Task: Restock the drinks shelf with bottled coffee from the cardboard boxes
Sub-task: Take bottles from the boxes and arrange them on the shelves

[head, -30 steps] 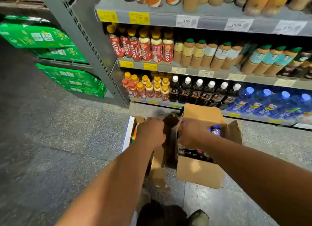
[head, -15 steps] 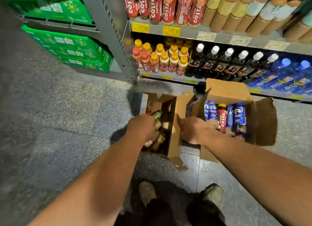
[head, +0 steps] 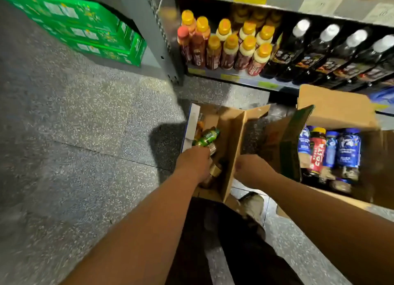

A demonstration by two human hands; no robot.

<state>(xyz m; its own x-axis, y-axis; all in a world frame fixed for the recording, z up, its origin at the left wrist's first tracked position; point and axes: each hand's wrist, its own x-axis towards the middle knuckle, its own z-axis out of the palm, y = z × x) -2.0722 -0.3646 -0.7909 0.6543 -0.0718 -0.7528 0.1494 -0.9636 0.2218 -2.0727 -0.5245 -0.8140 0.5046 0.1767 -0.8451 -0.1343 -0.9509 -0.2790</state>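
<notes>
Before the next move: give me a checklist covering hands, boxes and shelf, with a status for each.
1. Box open: ok. The left box has its flaps up and bottles show inside.
2. Grasp: cannot tell. The left hand is inside that box with its fingers hidden.
3. Box steadied: ok. The right hand grips the box's right wall.
4. Right product: cannot tell. A green bottle lies by the left hand, and the red Costa bottle stands in the right box.
5. Shelf room: cannot tell. The orange-capped bottles crowd the front and the depth is hidden.
</notes>
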